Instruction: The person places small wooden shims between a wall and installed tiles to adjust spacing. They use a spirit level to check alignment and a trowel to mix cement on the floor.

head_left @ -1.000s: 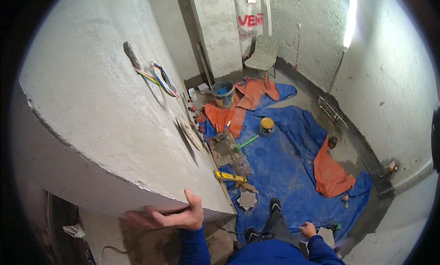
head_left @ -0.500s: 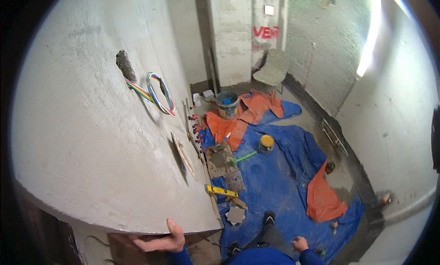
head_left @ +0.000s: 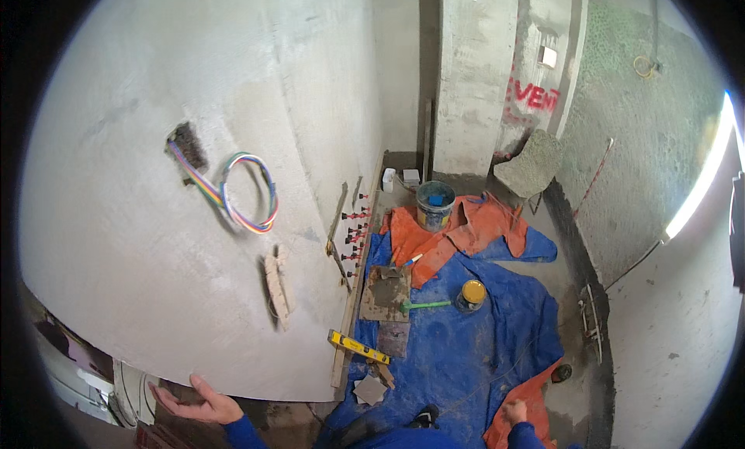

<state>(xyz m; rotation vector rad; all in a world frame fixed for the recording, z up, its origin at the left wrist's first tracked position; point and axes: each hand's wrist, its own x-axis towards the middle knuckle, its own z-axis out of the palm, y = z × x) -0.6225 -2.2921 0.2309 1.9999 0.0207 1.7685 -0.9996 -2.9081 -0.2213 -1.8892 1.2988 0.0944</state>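
Note:
Beside the lower edge of the plastered wall [head_left: 194, 301] is my left hand [head_left: 200, 402], open, its thumb raised and its fingers stretched to the left. Whether it touches the edge I cannot tell. My right hand [head_left: 514, 412] hangs low over an orange sheet [head_left: 535, 391], fingers curled in, with nothing seen in them. From a rough hole in the wall come coiled coloured wires [head_left: 273, 193]. Below the coil, a ragged pale piece [head_left: 277, 286] is on the wall. A yellow spirit level [head_left: 359, 346] lies at the wall's foot.
A blue tarp [head_left: 466, 348] covers much of the floor. On it stand a yellow-lidded can [head_left: 472, 294] and a green-handled tool [head_left: 427, 305] by a dirty board [head_left: 386, 294]. A bucket [head_left: 435, 204] and a chair [head_left: 531, 166] are farther back. Red-tipped pipe stubs [head_left: 355, 235] line the wall.
My view has shifted, so the room appears farther right and lower. My left hand has opened out at the wall edge, fingers more visible. The right hand stays low with curled fingers.

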